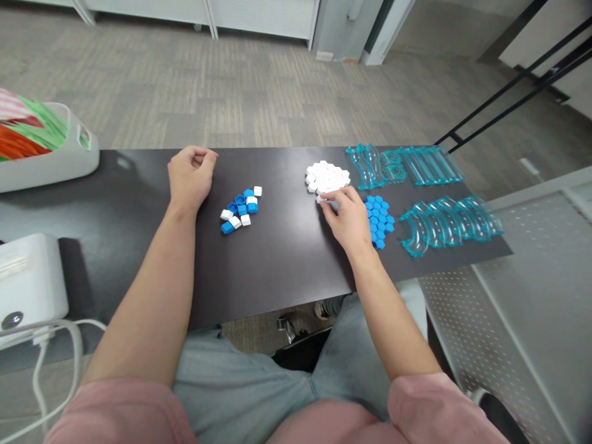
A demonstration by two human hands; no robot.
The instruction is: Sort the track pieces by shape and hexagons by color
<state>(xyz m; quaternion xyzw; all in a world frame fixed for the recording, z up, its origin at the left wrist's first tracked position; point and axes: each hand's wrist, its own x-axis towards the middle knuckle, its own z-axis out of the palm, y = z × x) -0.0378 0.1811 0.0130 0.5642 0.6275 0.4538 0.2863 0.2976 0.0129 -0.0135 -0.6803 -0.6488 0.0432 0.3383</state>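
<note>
My right hand (348,217) pinches a white hexagonal piece (319,199) between thumb and fingertips, at the near edge of a flat cluster of white hexagonal pieces (327,177). Just right of that hand, and partly covered by it, lies a cluster of blue hexagonal pieces (380,221). My left hand (192,176) rests near the table's far edge with its fingers curled closed; nothing shows in them. Between my hands, nearer the left one, lies a loose group of blue and white pieces (242,208), some on their sides and some showing hollow undersides.
Clear teal plastic tubes, straight (432,165) and curved (446,223), lie at the right end of the dark table (277,265). On the left stand a white bin (83,145) of coloured strips and a white box (32,277) with cables.
</note>
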